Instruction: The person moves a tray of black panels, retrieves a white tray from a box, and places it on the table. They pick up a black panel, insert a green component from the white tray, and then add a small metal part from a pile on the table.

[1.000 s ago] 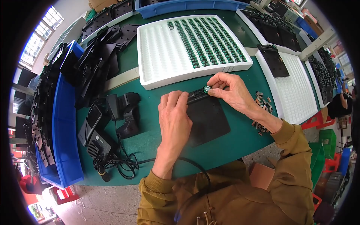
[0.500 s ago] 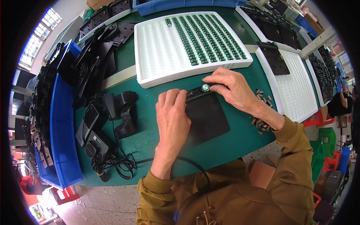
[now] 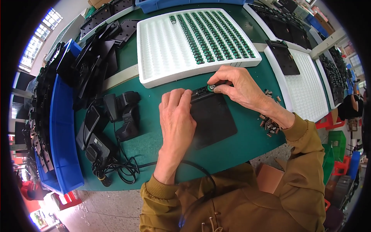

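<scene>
A flat black plastic panel (image 3: 215, 120) lies on the green tabletop in front of me, its far edge fitted with a raised strip. My left hand (image 3: 177, 118) is closed on the panel's left edge, with fingertips at the left end of the strip. At the strip's right end, thumb and forefinger of my right hand (image 3: 241, 88) close on a small round green part (image 3: 211, 88) with a shiny centre. The fingers partly cover this part. Beyond both hands stands a white foam tray (image 3: 156, 54), its right side filled with rows of similar green parts.
Black electronic devices with cables (image 3: 102, 149) lie to the left, beside a blue bin (image 3: 63, 139). Black panels (image 3: 100, 58) are piled behind them. Small metallic parts (image 3: 269, 125) lie loose near my right forearm. Another white foam tray (image 3: 307, 89) holds a black panel at the right.
My right hand has shifted slightly left and its forefinger has come down over the round green part, covering more of it. My left hand keeps its hold on the panel.
</scene>
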Action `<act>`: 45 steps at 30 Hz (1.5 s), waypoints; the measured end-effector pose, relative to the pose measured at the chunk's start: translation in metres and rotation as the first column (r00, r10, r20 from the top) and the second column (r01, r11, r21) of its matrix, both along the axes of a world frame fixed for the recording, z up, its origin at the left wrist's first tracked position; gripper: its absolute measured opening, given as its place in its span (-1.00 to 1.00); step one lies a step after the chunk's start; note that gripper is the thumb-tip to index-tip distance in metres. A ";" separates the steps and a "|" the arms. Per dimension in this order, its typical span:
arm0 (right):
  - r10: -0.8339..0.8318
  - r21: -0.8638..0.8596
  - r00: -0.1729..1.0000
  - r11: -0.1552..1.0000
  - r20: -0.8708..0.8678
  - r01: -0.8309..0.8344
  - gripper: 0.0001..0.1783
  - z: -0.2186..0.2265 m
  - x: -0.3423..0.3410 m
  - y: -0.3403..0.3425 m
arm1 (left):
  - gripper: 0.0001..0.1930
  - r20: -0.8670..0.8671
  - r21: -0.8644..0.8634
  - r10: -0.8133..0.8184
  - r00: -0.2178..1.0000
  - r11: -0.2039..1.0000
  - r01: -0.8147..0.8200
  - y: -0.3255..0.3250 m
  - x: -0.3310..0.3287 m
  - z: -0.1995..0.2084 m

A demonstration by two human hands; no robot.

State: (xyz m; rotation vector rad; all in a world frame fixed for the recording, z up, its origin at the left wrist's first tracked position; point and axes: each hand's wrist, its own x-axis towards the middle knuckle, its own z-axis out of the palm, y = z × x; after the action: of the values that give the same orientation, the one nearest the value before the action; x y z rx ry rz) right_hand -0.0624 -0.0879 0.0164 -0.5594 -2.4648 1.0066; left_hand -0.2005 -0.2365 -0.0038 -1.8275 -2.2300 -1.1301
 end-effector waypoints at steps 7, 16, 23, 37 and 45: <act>0.019 0.403 0.991 0.913 0.133 -0.072 -0.82 0.008 -0.004 -0.003 | -0.66 -0.016 0.001 -0.006 1.000 1.000 0.006 -0.001 -0.001 0.000; -0.008 0.296 0.993 0.955 0.119 -0.028 -0.84 0.006 -0.007 -0.006 | -0.66 -0.011 0.000 -0.005 1.000 1.000 0.005 -0.001 0.000 -0.001; -0.069 0.328 0.995 0.944 0.067 0.044 -0.81 0.027 0.011 0.003 | -0.62 -0.012 0.038 -0.044 0.999 0.998 0.044 -0.001 -0.003 -0.001; -0.386 0.334 0.855 0.902 0.346 0.272 -0.74 0.028 0.121 0.015 | -0.62 0.001 0.018 -0.037 0.999 0.999 0.037 0.001 0.002 -0.002; -0.384 0.405 0.879 0.878 0.283 0.253 -0.74 0.003 0.123 0.018 | -0.62 -0.023 -0.011 -0.019 1.000 1.000 0.019 -0.001 0.003 -0.002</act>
State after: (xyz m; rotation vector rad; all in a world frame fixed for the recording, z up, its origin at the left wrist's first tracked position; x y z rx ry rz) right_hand 0.0603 -0.0696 0.0190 -1.0627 -2.6446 0.3265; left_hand -0.1978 -0.2372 -0.0058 -1.8599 -2.2150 -1.0963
